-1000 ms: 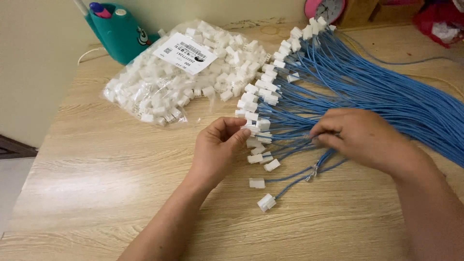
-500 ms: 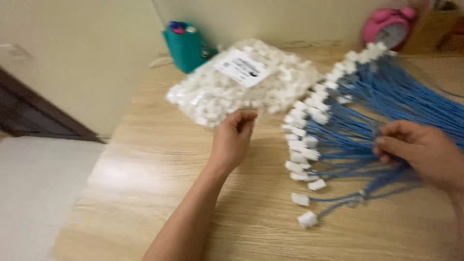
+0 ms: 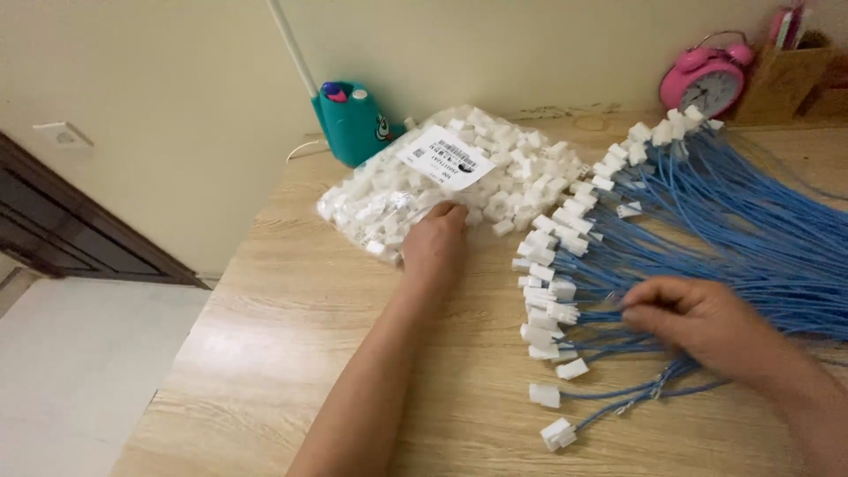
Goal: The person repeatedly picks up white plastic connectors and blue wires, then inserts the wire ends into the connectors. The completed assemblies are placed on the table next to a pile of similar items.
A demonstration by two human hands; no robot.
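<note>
Right hand is sitting at lower right of the frame, fingers curled and pinching into the blue wires; what exactly it is gripping cannot be told. Two loose white connectors are lying just below it, near the bottom centre. Risk, as a judgement: tugging one wire is likely dragging its neighbours and tangling the fan, or flicking those loose ends off the table. Left hand is reaching up mid-frame, fingers bent onto the near edge of the clear bag of white housings; grip unclear. Pulling the bag could be spilling parts. Farther back: teal bottle upper centre, pink alarm clock upper right, brown box beside it. Bag and wire row are crowding each other.
</note>
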